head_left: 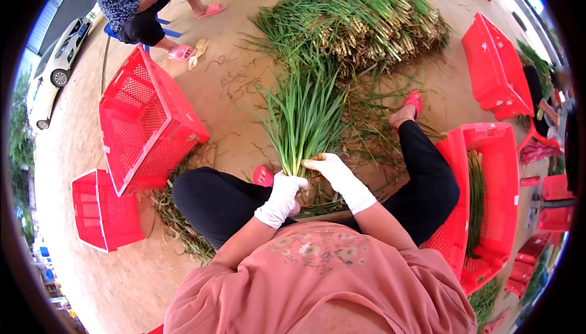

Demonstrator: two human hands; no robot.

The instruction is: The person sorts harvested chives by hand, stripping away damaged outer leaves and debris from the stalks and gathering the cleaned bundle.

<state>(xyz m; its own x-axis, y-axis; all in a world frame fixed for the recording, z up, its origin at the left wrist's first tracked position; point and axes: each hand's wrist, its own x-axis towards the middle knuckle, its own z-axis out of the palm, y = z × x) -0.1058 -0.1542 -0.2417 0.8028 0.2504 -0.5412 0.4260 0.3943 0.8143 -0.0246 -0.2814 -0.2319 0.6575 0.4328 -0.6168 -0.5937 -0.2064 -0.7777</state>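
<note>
My left hand [284, 195], in a white glove, is closed round the pale lower ends of a bunch of garlic chives [303, 117]. The long green leaves fan out away from me, their tips reaching toward a large pile of garlic chives [360, 26] on the ground. My right hand [328, 167], also gloved in white, pinches at the right side of the bunch just above the left hand. The glove hides exactly which stalks its fingertips hold.
Red plastic crates stand left [143, 120], far left [107, 212] and right [488, 175]; the right one holds some garlic chives [475, 203]. Loose leaves [189, 230] litter the sandy ground. Another person [137, 4] sits at upper left, near a white car [61, 68].
</note>
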